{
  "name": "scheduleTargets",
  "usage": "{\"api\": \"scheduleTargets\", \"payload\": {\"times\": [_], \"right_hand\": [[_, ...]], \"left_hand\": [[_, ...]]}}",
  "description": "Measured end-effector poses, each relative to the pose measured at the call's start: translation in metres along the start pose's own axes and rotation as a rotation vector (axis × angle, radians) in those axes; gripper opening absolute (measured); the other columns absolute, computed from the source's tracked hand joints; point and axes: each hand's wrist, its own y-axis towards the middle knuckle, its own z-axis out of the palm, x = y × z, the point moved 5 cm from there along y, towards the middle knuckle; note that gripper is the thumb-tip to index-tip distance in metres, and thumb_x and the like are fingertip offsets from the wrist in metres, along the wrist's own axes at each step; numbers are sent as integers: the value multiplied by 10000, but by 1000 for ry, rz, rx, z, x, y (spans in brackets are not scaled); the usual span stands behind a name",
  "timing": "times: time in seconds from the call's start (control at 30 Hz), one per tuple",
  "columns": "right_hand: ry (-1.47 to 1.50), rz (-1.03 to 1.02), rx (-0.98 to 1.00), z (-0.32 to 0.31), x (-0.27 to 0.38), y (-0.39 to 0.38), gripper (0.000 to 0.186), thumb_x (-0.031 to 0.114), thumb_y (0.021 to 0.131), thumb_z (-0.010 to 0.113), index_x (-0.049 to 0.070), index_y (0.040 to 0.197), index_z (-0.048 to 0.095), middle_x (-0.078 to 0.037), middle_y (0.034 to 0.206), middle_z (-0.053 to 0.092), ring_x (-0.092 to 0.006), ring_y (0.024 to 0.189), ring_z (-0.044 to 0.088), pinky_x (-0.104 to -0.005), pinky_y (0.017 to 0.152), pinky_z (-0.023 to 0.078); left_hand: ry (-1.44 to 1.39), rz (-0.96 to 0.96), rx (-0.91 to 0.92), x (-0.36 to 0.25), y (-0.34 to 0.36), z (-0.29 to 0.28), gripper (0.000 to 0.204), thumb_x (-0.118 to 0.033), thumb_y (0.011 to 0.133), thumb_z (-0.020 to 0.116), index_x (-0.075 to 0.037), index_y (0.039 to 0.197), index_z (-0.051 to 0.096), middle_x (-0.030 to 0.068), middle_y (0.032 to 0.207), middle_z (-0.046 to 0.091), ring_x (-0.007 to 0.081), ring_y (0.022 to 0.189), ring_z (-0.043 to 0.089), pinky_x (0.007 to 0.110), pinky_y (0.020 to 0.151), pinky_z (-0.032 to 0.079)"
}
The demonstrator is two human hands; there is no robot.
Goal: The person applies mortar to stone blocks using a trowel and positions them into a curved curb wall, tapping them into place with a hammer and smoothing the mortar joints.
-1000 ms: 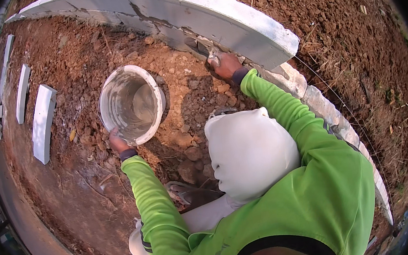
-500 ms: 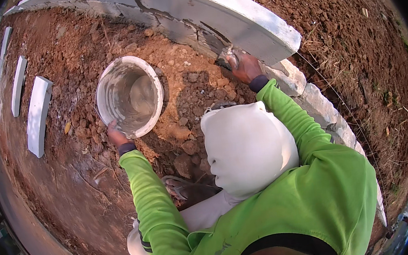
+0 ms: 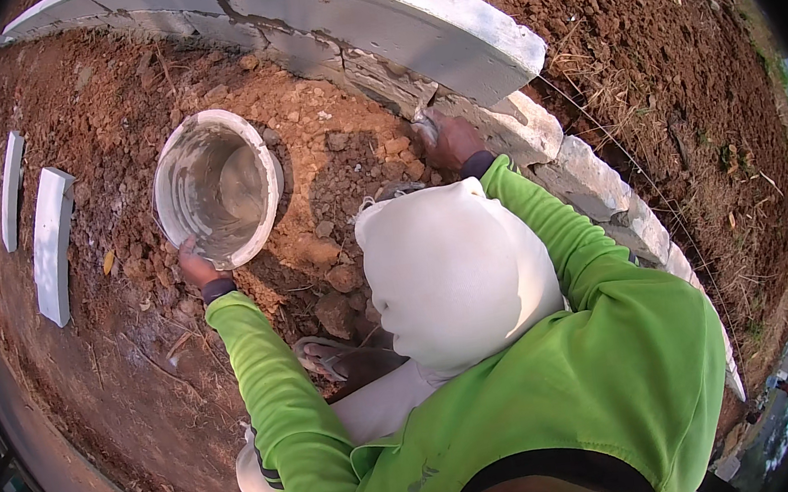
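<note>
A round white bucket [image 3: 272, 177] with mortar smears inside lies tilted on the soil, its mouth facing me. My left hand [image 3: 194, 263] is closed on its near rim, with the thumb at the inner edge. Against the low wall's face, just below the end of its upper grey block [image 3: 450, 43], my right hand [image 3: 452, 140] is closed around a small mortar-smeared trowel [image 3: 423, 120]. Most of the trowel is hidden by the hand. Wet-looking mortar and dark gaps run along the joint beneath the block.
Rough stone footing [image 3: 588, 168] continues the wall toward my right side. Pale blocks [image 3: 53, 248] lie in a row at the left. Reddish clods [image 3: 334, 315] cover the ground before my white-clad knee [image 3: 459, 273]. A thin string [image 3: 630, 159] runs along the bank beyond the wall.
My right hand has moved down the wall's face, nearer to me, with the trowel. My left hand stays on the bucket rim. The whole view has shifted slightly.
</note>
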Motion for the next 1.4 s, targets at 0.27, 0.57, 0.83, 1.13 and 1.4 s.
{"api": "scheduleTargets", "payload": {"times": [0.27,0.57,0.83,1.13,1.4], "right_hand": [[-17,36,-112,18,-43,11,458,410,941,609,87,1264,635,-270,852,698,-473,788,681,-541,754,548],[26,27,-293,-2,-44,-33,482,406,932,625,62,1270,634,-279,895,699,-470,830,683,-537,762,549],[-144,92,28,-45,-64,-48,460,425,963,586,33,1194,658,-284,970,693,-463,910,666,-521,828,527],[-178,-89,-27,-84,-102,-62,389,345,976,589,22,1181,660,-293,905,682,-469,822,670,-508,757,541],[-163,-146,-31,-48,-93,-59,412,381,971,569,37,1177,666,-280,896,695,-470,829,672,-544,773,541]], "left_hand": [[24,20,-21,-5,-12,9,353,-140,848,597,44,1148,632,153,1077,692,308,921,695,422,862,570],[64,29,-25,-1,-2,-1,359,-131,856,581,36,1171,621,146,1096,682,322,935,686,440,881,559],[62,26,-19,-3,-6,1,367,-137,865,561,34,1187,601,166,1123,671,342,958,685,464,903,563],[38,5,-15,-6,-17,10,391,-113,858,589,60,1208,598,171,1141,671,344,965,688,470,898,566],[41,2,-4,-2,-6,9,370,-116,855,588,36,1191,618,166,1123,679,336,950,692,462,886,572]]}}
